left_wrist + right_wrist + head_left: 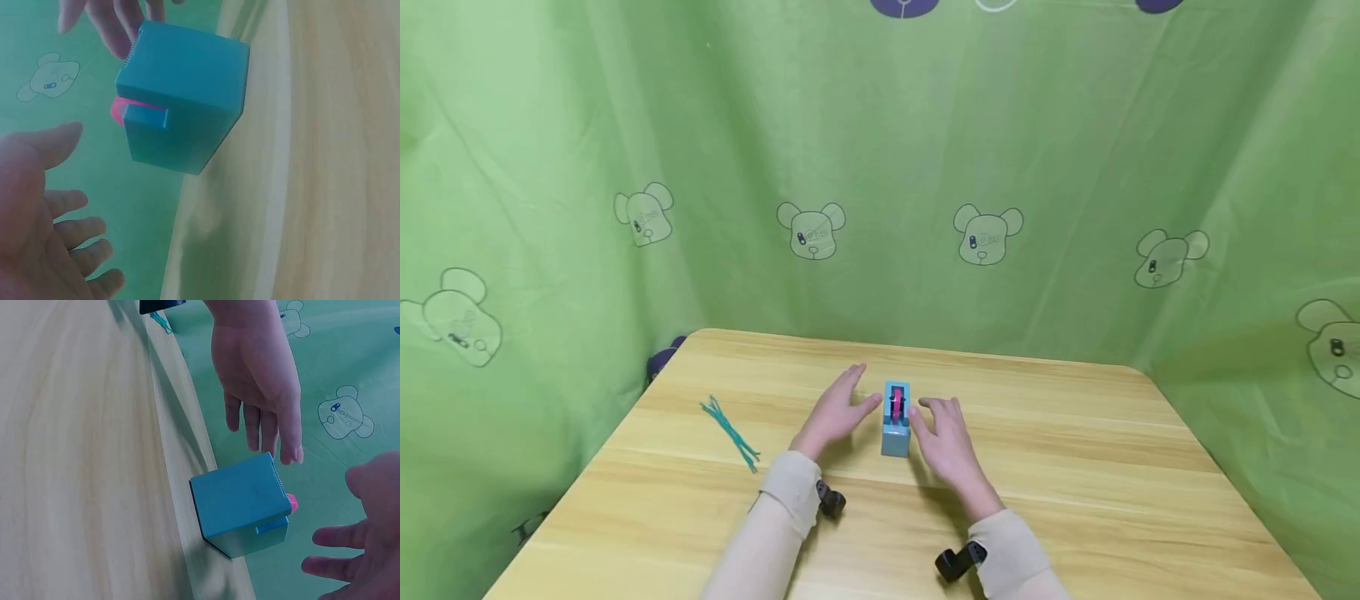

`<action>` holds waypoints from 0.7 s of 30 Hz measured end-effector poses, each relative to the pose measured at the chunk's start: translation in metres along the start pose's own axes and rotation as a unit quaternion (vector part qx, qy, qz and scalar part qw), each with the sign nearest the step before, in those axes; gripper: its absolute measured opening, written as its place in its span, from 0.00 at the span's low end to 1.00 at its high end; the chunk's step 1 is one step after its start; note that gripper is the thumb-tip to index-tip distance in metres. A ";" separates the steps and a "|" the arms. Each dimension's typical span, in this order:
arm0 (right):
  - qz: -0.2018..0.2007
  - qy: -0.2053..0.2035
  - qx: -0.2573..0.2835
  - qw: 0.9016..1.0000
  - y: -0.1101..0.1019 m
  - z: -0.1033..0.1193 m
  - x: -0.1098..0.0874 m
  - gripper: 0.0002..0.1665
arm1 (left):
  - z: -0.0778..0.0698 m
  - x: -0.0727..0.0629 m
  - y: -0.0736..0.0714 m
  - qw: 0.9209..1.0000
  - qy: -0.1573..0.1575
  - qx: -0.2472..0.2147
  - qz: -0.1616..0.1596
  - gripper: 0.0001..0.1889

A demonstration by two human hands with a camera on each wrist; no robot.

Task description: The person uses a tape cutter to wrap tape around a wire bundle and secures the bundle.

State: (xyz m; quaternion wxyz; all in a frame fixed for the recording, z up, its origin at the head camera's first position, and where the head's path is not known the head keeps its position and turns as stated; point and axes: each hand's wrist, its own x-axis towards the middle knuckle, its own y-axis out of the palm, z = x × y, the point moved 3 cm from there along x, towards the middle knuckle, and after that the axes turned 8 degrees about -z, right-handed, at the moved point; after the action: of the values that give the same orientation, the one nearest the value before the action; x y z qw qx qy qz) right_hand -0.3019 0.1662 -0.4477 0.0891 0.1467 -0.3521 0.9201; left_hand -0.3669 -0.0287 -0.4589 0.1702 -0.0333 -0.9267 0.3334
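Note:
A blue tape dispenser (896,442) with a pink tape core stands upright on the wooden table (1075,467). My left hand (838,414) is at its left side with fingers extended and the thumb pointing toward it. On the other side my right hand (946,442) has its thumb close to the dispenser's edge. In the left wrist view the dispenser (187,75) shows its toothed cutting edge, and a gap separates it from the left palm (31,231). The right wrist view has the dispenser (240,497) between both hands, with neither gripping it.
A loose bundle of thin teal strips (731,433) lies on the table left of my left hand. Behind and beside the table hangs a green curtain (895,283) printed with mouse-like heads. A black camera is strapped to each wrist.

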 end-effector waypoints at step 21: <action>-0.017 0.068 0.083 0.994 0.007 0.004 -0.003 0.20 | 0.000 0.010 0.017 0.995 0.005 -0.094 0.043 0.32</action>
State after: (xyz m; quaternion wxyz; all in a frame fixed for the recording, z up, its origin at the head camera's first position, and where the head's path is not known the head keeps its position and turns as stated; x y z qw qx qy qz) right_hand -0.3003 0.1579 -0.4499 0.1155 0.0968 -0.2655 0.9523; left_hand -0.3774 -0.0138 -0.4663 0.1566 -0.0907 -0.9508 0.2516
